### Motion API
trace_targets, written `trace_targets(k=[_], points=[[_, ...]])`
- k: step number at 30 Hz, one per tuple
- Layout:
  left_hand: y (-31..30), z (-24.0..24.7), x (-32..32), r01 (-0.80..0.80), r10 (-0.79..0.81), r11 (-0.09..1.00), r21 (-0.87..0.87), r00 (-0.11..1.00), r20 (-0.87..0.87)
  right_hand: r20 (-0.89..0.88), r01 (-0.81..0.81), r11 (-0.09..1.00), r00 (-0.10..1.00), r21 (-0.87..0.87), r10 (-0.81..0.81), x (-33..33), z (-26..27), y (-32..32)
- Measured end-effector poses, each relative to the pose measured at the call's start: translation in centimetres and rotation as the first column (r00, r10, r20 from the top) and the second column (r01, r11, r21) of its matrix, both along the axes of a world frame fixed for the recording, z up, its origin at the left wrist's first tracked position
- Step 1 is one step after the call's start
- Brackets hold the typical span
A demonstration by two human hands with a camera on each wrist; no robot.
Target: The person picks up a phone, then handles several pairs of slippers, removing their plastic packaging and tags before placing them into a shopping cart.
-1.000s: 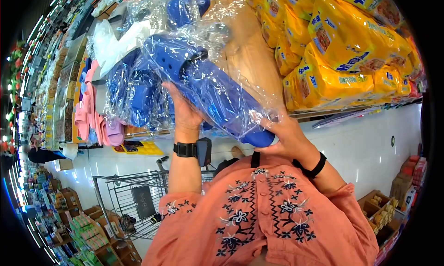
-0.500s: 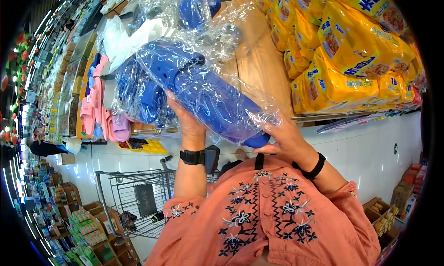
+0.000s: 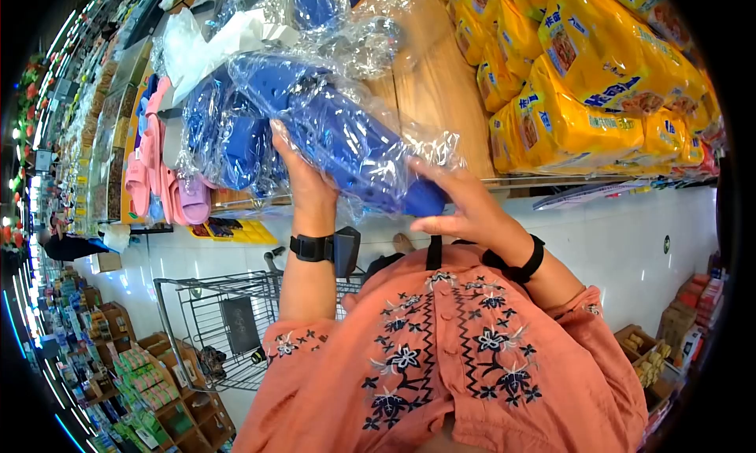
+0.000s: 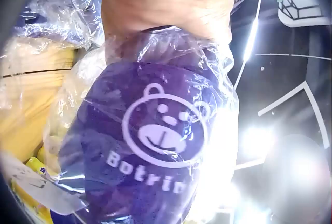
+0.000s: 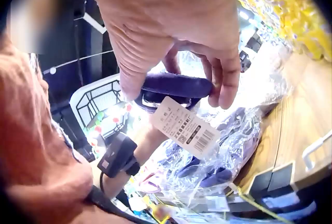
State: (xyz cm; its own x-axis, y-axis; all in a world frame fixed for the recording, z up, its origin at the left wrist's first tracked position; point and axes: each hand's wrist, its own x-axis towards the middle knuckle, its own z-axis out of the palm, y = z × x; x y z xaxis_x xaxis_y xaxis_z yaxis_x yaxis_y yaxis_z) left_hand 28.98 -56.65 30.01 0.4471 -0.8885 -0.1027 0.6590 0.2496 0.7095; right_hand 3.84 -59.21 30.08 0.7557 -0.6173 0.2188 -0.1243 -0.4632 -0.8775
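Observation:
A blue clog (image 3: 346, 138) in a clear plastic bag is held up between both hands, tilted with its heel toward the person. My left hand (image 3: 307, 177) grips its side from below, the thumb along the bag and the other fingers hidden underneath. Around the heel end, my right hand (image 3: 472, 213) has the thumb on one side and the fingers on the other. In the left wrist view the clog's blue-purple surface (image 4: 145, 182) carries a white bear face and lettering. A white barcode tag (image 5: 184, 128) hangs by the heel in the right wrist view.
More bagged blue clogs (image 3: 244, 150) lie on the wooden display table (image 3: 445, 98), with pink slippers (image 3: 150, 157) at its left. Yellow noodle packs (image 3: 583, 134) are stacked on the right. A wire shopping cart (image 3: 236, 291) stands below at the left.
The clog has moved slightly up and to the left in the head view. My right thumb has straightened and now shows below the heel; the left hand keeps its grip.

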Motion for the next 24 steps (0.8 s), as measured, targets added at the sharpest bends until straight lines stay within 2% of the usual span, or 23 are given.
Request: trace_targets(k=[2,3,4,5,6,8,11,13,15,17,18,21,22,24], points=[[0.1,0.5,-0.5,0.013,-0.013,1.0,-0.002,1.0,-0.006,0.029,0.02,0.996,0.999,0.087,-0.022,-0.3,-1.7,-0.5],[0.1,0.2,-0.5,0.039,-0.038,0.999,-0.017,0.998,0.052,0.042,0.026,0.991,0.999,0.131,-0.032,-0.4,-1.8,-0.6],[0.1,-0.3,-0.3,0.063,-0.06,0.998,-0.029,0.992,0.109,0.067,0.013,0.968,0.997,0.251,-0.031,-0.9,-1.6,-0.7],[-0.1,-0.5,-0.1,0.088,-0.079,0.995,-0.043,0.982,0.169,0.107,-0.007,0.93,0.994,0.367,-0.035,-1.1,-1.2,-0.7],[-0.1,0.0,0.2,0.138,-0.135,0.99,-0.01,0.98,0.145,0.147,-0.029,0.878,0.988,0.477,-0.047,-1.2,-0.8,-0.7],[-0.2,1.3,0.1,0.088,-0.078,0.995,-0.038,0.974,0.212,0.236,-0.097,0.739,0.968,0.666,-0.085,-1.3,0.4,-0.5],[-0.8,1.5,2.2,0.033,-0.024,0.999,-0.025,0.954,0.299,0.352,-0.184,0.62,0.922,0.763,-0.16,-1.4,0.4,-0.5],[-1.3,2.5,3.0,-0.039,0.044,0.999,-0.021,0.941,0.337,0.377,-0.225,0.587,0.914,0.778,-0.15,-1.5,0.3,-0.5],[-2.4,3.5,2.9,-0.085,0.099,0.993,-0.076,0.976,0.193,0.401,-0.267,0.55,0.906,0.791,-0.138,-1.4,0.0,-0.4],[-3.4,2.4,5.6,0.037,-0.032,0.989,-0.141,0.999,0.038,0.374,-0.282,0.545,0.925,0.79,-0.063,-1.7,-0.5,-0.6],[-3.7,2.7,5.5,-0.031,0.027,0.995,-0.094,0.999,-0.043,0.359,-0.288,0.544,0.933,0.788,-0.026,-1.9,-0.8,-0.7],[-2.3,2.7,3.8,-0.042,0.081,0.989,-0.14,0.956,0.281,0.324,-0.268,0.514,0.946,0.815,-0.022,-2.6,-1.7,-0.8],[-3.3,2.1,4.2,-0.05,0.053,0.993,-0.106,0.998,0.024,0.296,-0.19,0.518,0.947,0.834,-0.128,-2.2,-0.6,-0.2],[-3.0,0.6,4.0,-0.082,0.083,0.994,-0.073,0.996,0.012,0.229,-0.107,0.495,0.954,0.862,-0.194,-1.9,-0.2,0.0]])
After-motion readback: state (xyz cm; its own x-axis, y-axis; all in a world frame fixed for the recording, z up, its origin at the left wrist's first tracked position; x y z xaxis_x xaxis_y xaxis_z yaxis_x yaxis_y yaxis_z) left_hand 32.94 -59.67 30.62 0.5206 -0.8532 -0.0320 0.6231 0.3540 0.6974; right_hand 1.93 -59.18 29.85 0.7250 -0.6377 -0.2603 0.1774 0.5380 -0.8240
